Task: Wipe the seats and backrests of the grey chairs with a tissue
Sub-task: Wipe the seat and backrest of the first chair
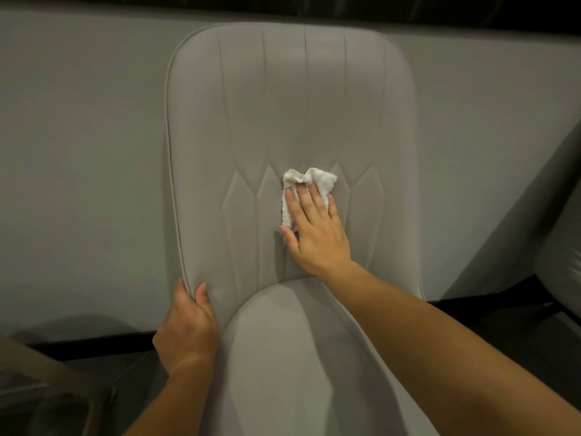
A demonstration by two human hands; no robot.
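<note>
Seat (283,357) of grey chair nearest, between the two forearms. Left hand (187,332) grips the backrest's left edge – thumb on the front face, fingers wrapped behind. Beyond it, right hand (314,228) lies flat, fingers straight, pressing a crumpled white tissue (309,180) against the lower backrest (289,105) – tissue pokes out past the fingertips. Grey wall (78,152) behind.

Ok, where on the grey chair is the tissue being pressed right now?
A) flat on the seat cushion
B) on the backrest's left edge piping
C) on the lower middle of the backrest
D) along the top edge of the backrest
C: the right hand presses the white tissue with straight fingers against the lower middle of the backrest, above the seat, while the left hand grips the backrest's left edge.
</note>
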